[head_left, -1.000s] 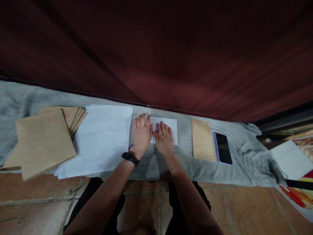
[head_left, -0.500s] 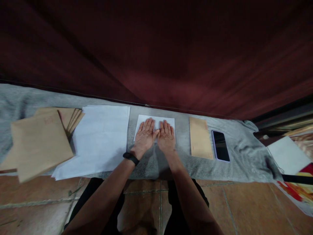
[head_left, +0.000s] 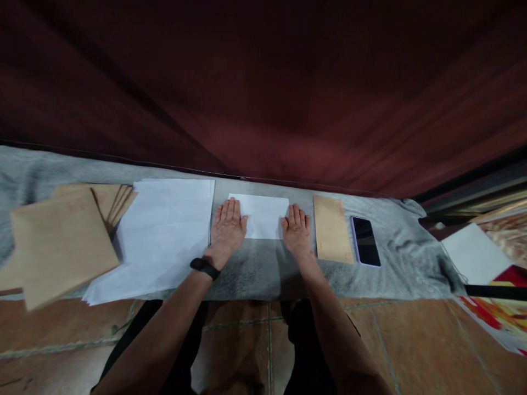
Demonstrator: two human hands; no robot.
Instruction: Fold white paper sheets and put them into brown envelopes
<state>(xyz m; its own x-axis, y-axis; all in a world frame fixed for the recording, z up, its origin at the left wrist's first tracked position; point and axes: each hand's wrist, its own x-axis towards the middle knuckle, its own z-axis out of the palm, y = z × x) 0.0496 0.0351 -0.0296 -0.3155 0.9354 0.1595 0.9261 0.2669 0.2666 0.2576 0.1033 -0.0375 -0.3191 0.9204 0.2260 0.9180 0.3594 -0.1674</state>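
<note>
A white folded-looking sheet of paper lies flat in front of me on a grey cloth. My left hand rests palm down over the paper's left edge, fingers straight and a dark band on its wrist. At the paper's right edge my right hand lies flat too, fingers stretched out. Neither hand grips anything. Just right of my right hand is a brown envelope. Left of my left hand lies a stack of large white sheets.
Several brown envelopes overlap the white stack at the far left. A phone with a light purple edge lies right of the single envelope. Dark red fabric rises behind the cloth. A white flat item is at the far right.
My hands have slid apart from the paper's middle to its two side edges, uncovering its centre. Both stay flat. The view has shifted slightly.
</note>
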